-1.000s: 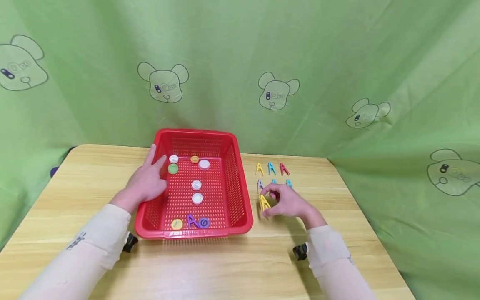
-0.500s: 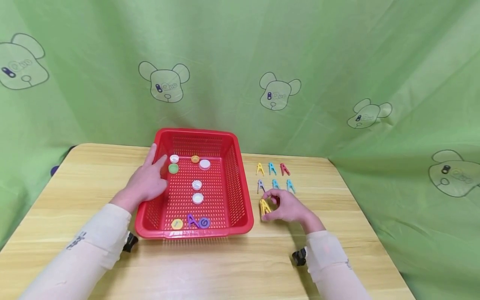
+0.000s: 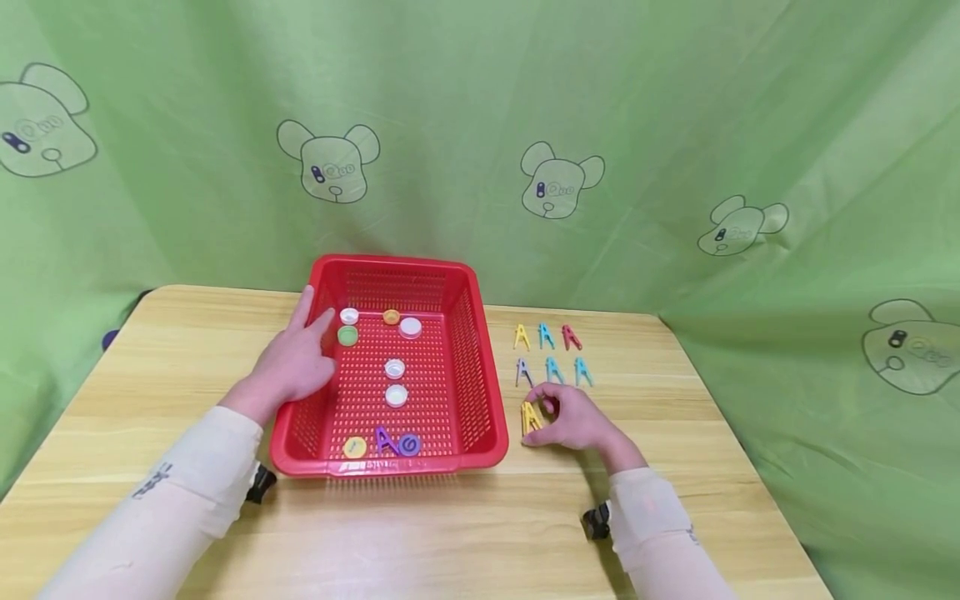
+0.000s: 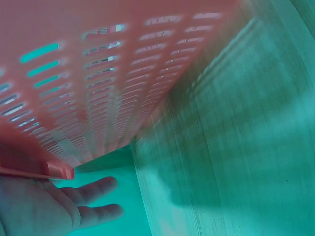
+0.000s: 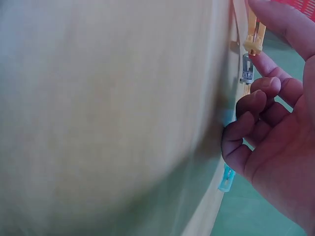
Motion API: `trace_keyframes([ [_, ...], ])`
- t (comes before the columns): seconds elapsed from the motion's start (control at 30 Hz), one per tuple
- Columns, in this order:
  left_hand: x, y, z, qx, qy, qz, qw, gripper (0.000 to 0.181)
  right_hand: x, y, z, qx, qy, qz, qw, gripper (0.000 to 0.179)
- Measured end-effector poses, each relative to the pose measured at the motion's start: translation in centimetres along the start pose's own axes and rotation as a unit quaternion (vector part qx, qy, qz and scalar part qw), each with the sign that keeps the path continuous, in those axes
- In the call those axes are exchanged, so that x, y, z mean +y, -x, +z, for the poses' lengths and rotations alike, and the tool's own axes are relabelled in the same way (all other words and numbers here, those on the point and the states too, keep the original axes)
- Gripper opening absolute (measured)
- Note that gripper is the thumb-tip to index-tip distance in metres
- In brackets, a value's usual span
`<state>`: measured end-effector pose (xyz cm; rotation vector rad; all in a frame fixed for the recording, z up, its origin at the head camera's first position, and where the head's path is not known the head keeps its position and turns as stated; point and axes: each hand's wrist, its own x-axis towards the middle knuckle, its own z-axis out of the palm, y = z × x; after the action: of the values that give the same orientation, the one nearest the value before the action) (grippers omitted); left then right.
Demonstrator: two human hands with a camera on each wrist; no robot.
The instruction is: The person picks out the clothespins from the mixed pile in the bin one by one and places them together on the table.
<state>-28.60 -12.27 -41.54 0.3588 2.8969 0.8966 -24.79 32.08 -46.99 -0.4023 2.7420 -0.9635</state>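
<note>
A yellow clothespin [image 3: 532, 419] is down at the table to the right of the red basket [image 3: 480, 375]. My right hand [image 3: 576, 417] pinches it between thumb and index finger, while the other fingers curl toward the palm in the right wrist view. My left hand [image 3: 292, 362] rests across the basket's left rim, some fingers inside and others outside. Two fairly straight fingers [image 4: 98, 189] show beyond the rim in the left wrist view. Inside the basket lie a purple clothespin [image 3: 386, 440] and several bottle caps, including a green one [image 3: 347, 335] and a white one [image 3: 396, 395].
Beyond my right hand, clothespins stand in two rows. The back row has a yellow [image 3: 522, 337], a blue [image 3: 546, 336] and a red one [image 3: 572, 337]. In the front row are a lavender [image 3: 523, 372] and two blue ones. A green curtain [image 3: 450, 125] hangs behind the wooden table [image 3: 450, 542].
My right hand has brought the yellow clothespin slightly toward me and down to the table, uncovering the front row of clothespins. My left hand has stayed at the basket's rim.
</note>
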Motion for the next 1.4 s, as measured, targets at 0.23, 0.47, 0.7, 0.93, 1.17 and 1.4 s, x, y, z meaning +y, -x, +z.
trace_keyframes([
  [0.23, 0.0, -0.2, -0.1, -0.002, 0.019, -0.005, 0.9998, 0.078, 0.0, 0.0, 0.2, 0.008, 0.015, 0.021, 0.9996, 0.061],
  [0.47, 0.2, -0.3, -0.2, -0.001, 0.021, -0.004, 0.9998, 0.078, -0.2, 0.0, 0.0, 0.008, 0.026, 0.025, 0.9993, 0.064],
  [0.7, 0.2, -0.4, -0.1, 0.000, 0.019, -0.003, 0.9998, 0.079, -1.3, 0.1, -1.5, 0.001, 0.010, 0.004, 0.9999, 0.067],
  [0.93, 0.2, -0.2, 0.0, -0.001, 0.027, -0.011, 0.9996, 0.079, -3.2, -0.6, -3.6, 0.008, 0.027, -0.037, 0.9989, 0.065],
  [1.17, -0.1, -0.2, 0.1, 0.001, 0.011, -0.004, 0.9999, 0.078, -6.2, -1.8, -5.3, 0.037, 0.038, -0.089, 0.9947, 0.058],
  [1.4, 0.0, -0.1, 0.0, -0.002, 0.017, -0.008, 0.9998, 0.078, -9.4, -3.3, -5.6, 0.038, 0.044, -0.124, 0.9905, 0.053],
])
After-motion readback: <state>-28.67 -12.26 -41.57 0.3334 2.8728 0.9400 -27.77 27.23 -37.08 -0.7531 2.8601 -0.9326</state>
